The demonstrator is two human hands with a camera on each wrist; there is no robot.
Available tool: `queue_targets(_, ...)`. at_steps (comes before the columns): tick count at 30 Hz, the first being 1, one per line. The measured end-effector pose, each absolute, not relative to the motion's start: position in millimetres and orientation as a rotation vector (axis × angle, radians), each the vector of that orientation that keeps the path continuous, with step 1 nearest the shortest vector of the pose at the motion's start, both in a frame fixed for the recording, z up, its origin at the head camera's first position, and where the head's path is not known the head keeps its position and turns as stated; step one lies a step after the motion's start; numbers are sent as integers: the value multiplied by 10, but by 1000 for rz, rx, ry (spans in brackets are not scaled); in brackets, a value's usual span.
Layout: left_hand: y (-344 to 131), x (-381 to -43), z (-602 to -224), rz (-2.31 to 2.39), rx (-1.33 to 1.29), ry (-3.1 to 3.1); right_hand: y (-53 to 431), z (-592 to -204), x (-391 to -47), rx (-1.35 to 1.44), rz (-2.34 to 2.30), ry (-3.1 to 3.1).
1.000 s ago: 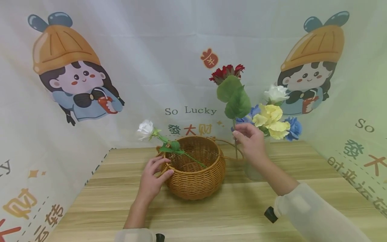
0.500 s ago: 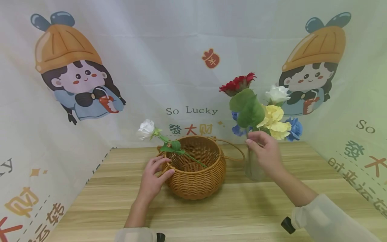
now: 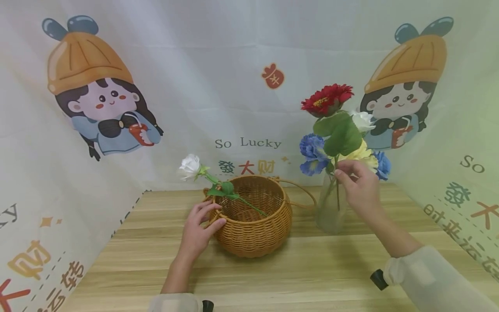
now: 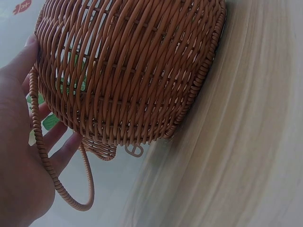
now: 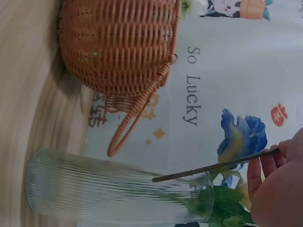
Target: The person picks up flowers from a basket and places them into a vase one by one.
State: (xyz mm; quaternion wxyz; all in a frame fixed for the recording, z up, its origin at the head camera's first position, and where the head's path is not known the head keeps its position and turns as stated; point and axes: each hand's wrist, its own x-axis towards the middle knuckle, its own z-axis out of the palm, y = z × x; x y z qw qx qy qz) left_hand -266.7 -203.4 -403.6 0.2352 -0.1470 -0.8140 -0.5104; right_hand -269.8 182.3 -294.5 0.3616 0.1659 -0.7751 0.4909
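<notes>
In the head view my left hand (image 3: 196, 232) rests at the left rim of a brown wicker basket (image 3: 253, 238), its thumb and fingers holding the rim. The basket's handle (image 4: 40, 137) lies across that palm in the left wrist view. A white rose (image 3: 190, 167) leans in the basket, bloom out to the left. My right hand (image 3: 360, 186) pinches the stem of a red flower (image 3: 327, 99) with broad green leaves. The bare stem (image 5: 213, 166) points down across the glass vase (image 5: 109, 189); its lower end looks sharp, in front of the glass.
The vase stands right of the basket on a wood-grain table (image 3: 249, 286). It holds a blue flower (image 3: 313, 147), a yellow flower (image 3: 360, 154), a white rose (image 3: 363, 121) and another blue flower (image 3: 382, 164). A printed cloth (image 3: 210, 78) hangs behind and at the sides.
My right hand has carried the red flower rightward, from beside the basket's handle to the vase, and the bloom has turned to show its yellow centre. Left hand and basket stay put.
</notes>
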Motion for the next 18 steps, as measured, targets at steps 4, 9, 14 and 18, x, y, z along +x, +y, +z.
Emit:
queue_targets(4,-2042,-2669,-4039,-1398,-404,-2231,1848,-2877,-2727,412,1240,-1950)
queue_targets(9,-2038,-2668,-4052,-1403,-399,-2233,1816,-2809,-2725,395,1198,-1898)
queue_targets(14,-2032,-2665,-4052,-1413,-402,-2234,1846,-2804,-2835,387,1197,-1842)
queue_targets(18,-2026,-2666,-4038,-1422,-403,-2222,1837,-2776,-2877,422,1176,-1778)
